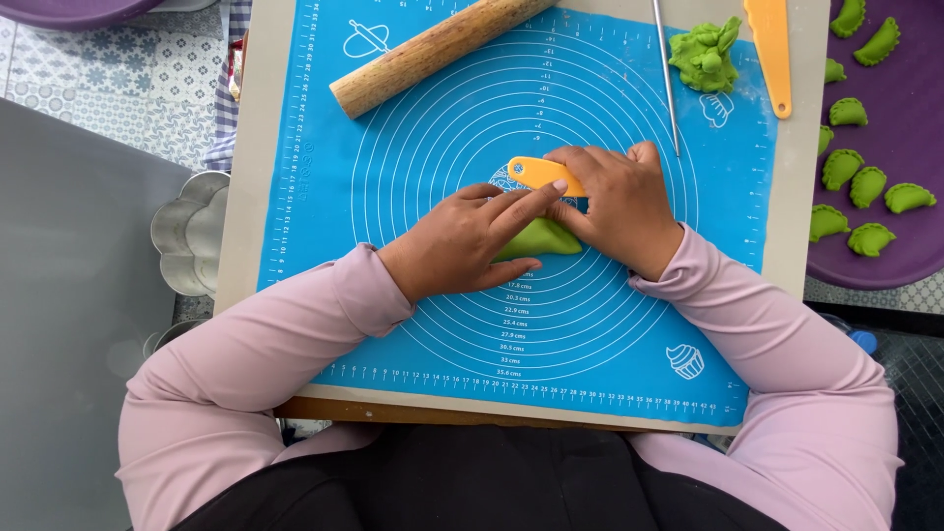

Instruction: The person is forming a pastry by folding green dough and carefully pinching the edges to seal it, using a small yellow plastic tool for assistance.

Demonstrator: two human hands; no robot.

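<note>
A lump of green dough (539, 239) lies in the middle of the blue silicone mat (413, 177). My left hand (462, 241) rests over the dough's left side, fingers stretched onto it. My right hand (615, 202) grips a yellow-orange plastic cutter (536, 173) just above the dough and also touches the dough's right end. Both hands hide most of the dough.
A wooden rolling pin (433, 49) lies at the mat's top. A thin metal rod (667, 79), a clump of green dough scraps (705, 54) and an orange scraper (772, 54) sit top right. Shaped green dumplings (855, 182) fill a purple tray (900, 265) at right. Metal moulds (192, 236) stand left.
</note>
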